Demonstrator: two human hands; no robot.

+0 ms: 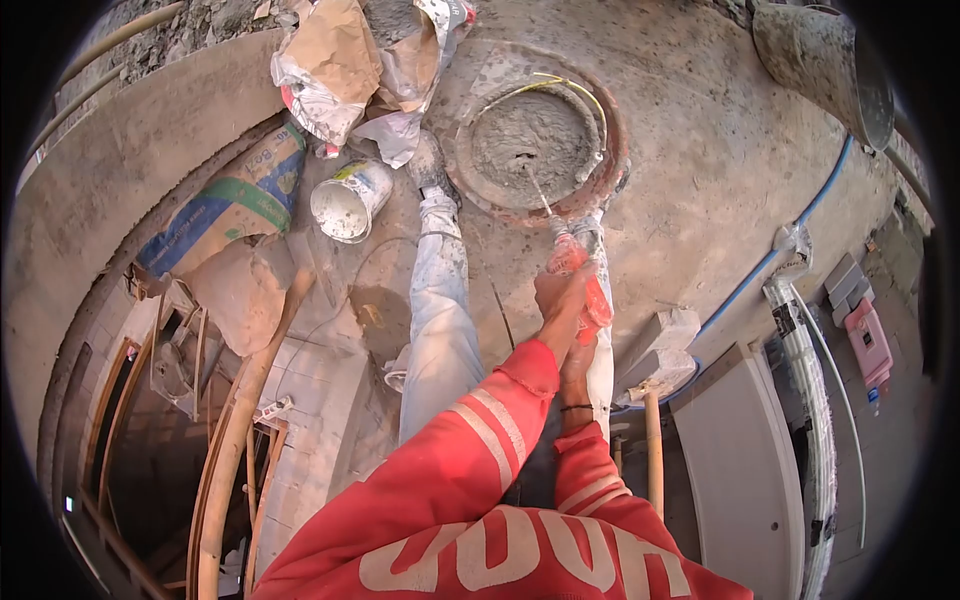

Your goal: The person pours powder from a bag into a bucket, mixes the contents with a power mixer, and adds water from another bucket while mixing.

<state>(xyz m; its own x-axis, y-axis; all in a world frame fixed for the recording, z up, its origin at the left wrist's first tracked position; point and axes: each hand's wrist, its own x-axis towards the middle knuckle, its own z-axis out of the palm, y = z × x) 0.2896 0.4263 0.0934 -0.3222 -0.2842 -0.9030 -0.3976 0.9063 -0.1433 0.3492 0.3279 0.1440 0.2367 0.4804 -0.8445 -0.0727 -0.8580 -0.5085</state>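
My left hand (560, 298) is wrapped round the body of a red power drill (568, 256). My right hand (577, 362) grips the same drill lower down, at its rear end, partly hidden by the tool and my left arm. From the drill a thin mixing rod (539, 192) slants into wet grey mortar (530, 135), and its lower end is hidden in the mix. The mortar fills a round tub (462, 150) on the concrete floor, between and ahead of my feet. A yellow strip (590, 92) curves along the tub's far rim.
A mortar-smeared white bucket (350, 200) lies tilted beside my left foot. Torn paper sacks (330, 65) and a blue-green cement bag (235, 200) are at left. A stained bucket (825, 70) and blue hose (825, 190) are at right. Behind the slab edge, wooden poles (235, 450) stand over a drop.
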